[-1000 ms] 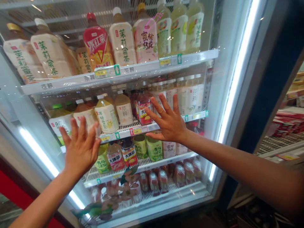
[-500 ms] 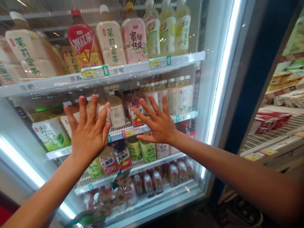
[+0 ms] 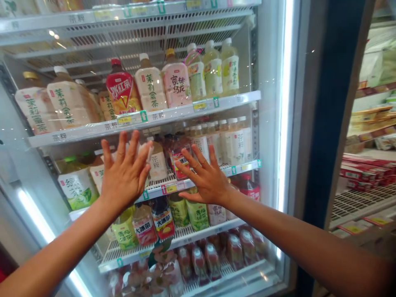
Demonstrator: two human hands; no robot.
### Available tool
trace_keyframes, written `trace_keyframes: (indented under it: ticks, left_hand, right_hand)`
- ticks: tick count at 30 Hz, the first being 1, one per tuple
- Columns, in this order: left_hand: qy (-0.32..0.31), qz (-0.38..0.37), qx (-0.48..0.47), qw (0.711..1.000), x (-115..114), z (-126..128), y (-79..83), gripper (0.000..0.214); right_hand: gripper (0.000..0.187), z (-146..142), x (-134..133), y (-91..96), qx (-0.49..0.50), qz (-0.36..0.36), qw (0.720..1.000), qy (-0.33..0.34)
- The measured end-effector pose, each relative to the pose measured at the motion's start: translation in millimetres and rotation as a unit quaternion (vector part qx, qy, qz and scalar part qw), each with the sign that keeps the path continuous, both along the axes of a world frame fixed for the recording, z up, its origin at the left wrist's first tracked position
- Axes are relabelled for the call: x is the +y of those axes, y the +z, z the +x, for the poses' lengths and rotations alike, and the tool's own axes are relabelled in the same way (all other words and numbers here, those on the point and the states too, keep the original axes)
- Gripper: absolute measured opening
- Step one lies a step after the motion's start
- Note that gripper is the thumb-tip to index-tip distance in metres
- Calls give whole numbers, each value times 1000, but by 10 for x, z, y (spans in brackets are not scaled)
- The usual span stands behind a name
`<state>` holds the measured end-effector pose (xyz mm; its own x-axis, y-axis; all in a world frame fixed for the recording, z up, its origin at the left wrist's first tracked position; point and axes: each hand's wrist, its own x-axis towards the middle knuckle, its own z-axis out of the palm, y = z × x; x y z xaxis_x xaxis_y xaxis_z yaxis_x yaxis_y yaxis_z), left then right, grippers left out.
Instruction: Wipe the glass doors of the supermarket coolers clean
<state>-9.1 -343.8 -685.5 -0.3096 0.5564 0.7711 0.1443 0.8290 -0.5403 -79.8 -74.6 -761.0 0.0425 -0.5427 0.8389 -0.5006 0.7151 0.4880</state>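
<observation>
My left hand [image 3: 125, 175] is flat with fingers spread against the glass door [image 3: 272, 123] of a drinks fridge, over the second shelf of tea bottles. My right hand [image 3: 206, 177] lies beside it, also spread flat on the glass, in front of a red-labelled bottle [image 3: 177, 159]. Neither hand holds anything. Behind the glass, large tea bottles [image 3: 150, 88] stand on the upper shelf [image 3: 229, 101] and smaller ones on the wire shelves below.
The fridge's dark door frame [image 3: 328, 123] runs down the right with a bright light strip [image 3: 286, 103] beside it. Further right are open store shelves [image 3: 365, 198] with red packets [image 3: 368, 171]. Another light strip glows at the lower left.
My left hand has moved up and right, coming close beside the right hand on the glass. The view has tilted up, so the shelves sit lower in the picture.
</observation>
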Motion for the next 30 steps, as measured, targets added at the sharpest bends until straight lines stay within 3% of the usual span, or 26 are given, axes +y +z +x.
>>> trace_keyframes:
  ticks: [2,4,6,8,9,11,14,16,19,21,23,26,27,28,30]
  left_hand:
    - [-15,-74,-13,997,-6,13,-121,79]
    - [-22,-108,-23,994,-27,12,-24,75]
    - [-11,-53,-19,998,-28,-3,308,69]
    - [9,50,-10,999,10,-23,661,63]
    - [13,87,-1,996,39,-32,765,62]
    - [7,95,14,995,95,-50,765,63]
    - [-24,-52,5,998,119,-80,537,69]
    - [-28,-104,-7,994,102,-96,582,69]
    - [-9,10,11,1000,114,-102,983,62]
    - [-3,73,24,997,159,-99,1122,61]
    - [-6,42,21,999,196,-91,962,62]
    - [-23,-106,-9,994,172,-70,479,67]
    - [-28,-145,-21,989,148,-63,402,68]
    - [-32,-167,-28,985,125,-58,411,68]
    - [-35,-138,-24,990,111,-58,679,65]
  right_hand:
    - [102,8,5,3,2,0,1000,4]
    - [102,12,6,6,2,0,1000,6]
    - [103,11,3,8,3,1,1000,7]
    - [104,10,-2,12,7,1,1000,6]
    - [105,11,-5,14,9,1,1000,5]
    - [107,17,-10,20,15,0,1000,0]
    - [108,30,-11,30,21,1,1000,-10]
    - [106,35,-10,35,23,2,1000,-14]
    - [101,35,-8,42,27,4,1000,-13]
    - [97,31,-7,44,29,4,1000,-8]
    - [95,27,-5,42,29,1,1000,-4]
    - [94,21,1,35,23,1,1000,1]
    - [95,19,3,33,21,1,1000,5]
    - [95,17,5,31,20,1,1000,10]
    - [97,15,7,29,19,-1,1000,19]
